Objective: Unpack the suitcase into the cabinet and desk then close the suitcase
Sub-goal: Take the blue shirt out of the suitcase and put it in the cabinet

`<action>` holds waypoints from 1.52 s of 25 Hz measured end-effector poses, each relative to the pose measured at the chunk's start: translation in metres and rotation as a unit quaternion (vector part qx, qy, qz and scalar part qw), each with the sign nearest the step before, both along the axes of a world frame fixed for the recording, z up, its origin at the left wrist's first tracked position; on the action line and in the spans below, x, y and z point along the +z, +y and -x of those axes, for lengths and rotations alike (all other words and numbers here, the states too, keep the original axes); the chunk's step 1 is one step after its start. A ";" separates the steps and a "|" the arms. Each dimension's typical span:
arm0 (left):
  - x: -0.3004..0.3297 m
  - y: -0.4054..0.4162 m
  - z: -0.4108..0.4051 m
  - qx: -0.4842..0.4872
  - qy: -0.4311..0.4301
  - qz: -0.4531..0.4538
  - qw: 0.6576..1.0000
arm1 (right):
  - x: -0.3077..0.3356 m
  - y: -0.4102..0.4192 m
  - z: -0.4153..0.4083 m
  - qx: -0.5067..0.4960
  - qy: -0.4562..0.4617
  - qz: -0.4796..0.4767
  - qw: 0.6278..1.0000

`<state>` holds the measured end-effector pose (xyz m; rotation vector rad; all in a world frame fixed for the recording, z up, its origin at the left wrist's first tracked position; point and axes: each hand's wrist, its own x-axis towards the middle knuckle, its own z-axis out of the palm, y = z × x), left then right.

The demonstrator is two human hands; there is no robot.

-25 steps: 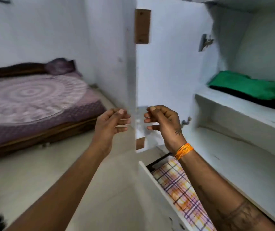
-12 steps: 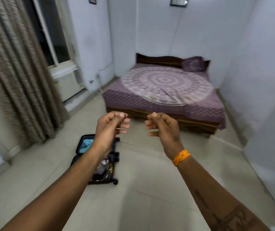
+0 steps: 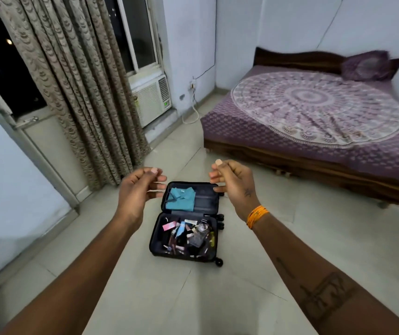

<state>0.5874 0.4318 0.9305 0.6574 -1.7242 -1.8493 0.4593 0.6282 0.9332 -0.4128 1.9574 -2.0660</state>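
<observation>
Both hands hang in mid-frame with fingers loosely curled, holding nothing: the left hand [image 3: 136,189] left of centre, the right hand [image 3: 233,182] right of it, an orange band [image 3: 256,215] at its wrist. Below and between them the suitcase [image 3: 188,221] lies open on the floor [image 3: 278,238], a teal shirt [image 3: 181,199] in its far half, small jumbled items [image 3: 188,234] in the near half. No writing is readable.

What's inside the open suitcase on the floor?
The suitcase holds a folded teal shirt in its far half and a jumble of small toiletries in its near half. Whatever lies under the jumble is hidden.
</observation>
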 end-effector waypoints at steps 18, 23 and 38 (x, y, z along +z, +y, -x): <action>-0.238 -0.262 0.321 0.083 -0.206 -0.125 0.967 | -0.252 -0.271 0.339 0.035 -0.168 -0.119 0.978; -0.389 -0.319 0.376 0.056 -0.265 -0.136 0.953 | -0.397 -0.328 0.382 0.016 -0.206 -0.137 0.969; -0.898 -0.413 0.505 0.056 -0.449 0.050 0.890 | -0.916 -0.428 0.505 0.024 -0.180 -0.218 0.959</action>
